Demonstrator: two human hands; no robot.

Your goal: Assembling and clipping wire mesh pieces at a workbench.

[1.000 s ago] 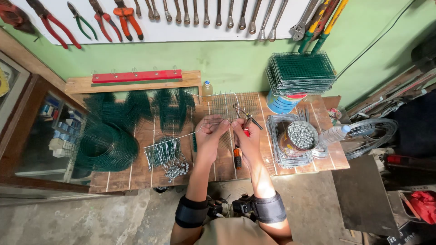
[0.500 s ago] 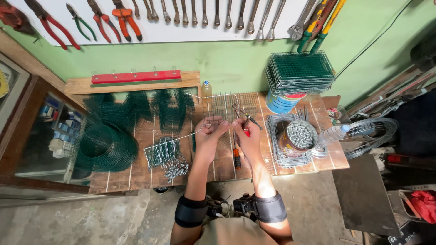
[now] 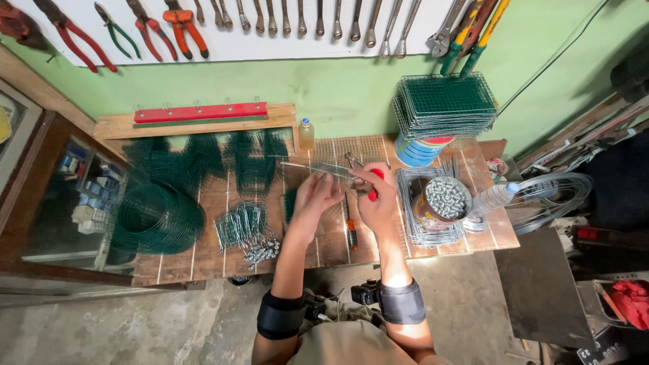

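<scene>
My right hand (image 3: 376,200) is closed around red-handled pliers (image 3: 364,173), whose jaws point up-left over a bare wire mesh panel (image 3: 341,154) on the wooden bench (image 3: 216,250). My left hand (image 3: 312,199) rests with fingers spread on the mesh edge and a thin wire (image 3: 307,166) that runs left from the pliers. A screwdriver with an orange and black handle (image 3: 350,231) lies on the bench between my hands.
A bundle of wire hooks (image 3: 247,230) lies left of my hands. Green mesh rolls (image 3: 157,215) sit further left. To the right are a can of small metal pieces (image 3: 443,200) on grey mesh, a plastic bottle (image 3: 493,197) and a wire coil (image 3: 554,196). Stacked green mesh trays (image 3: 446,105) stand behind.
Both hands stay at the mesh panel. The right hand with the pliers has shifted slightly, and the left hand's fingers have spread over the wire.
</scene>
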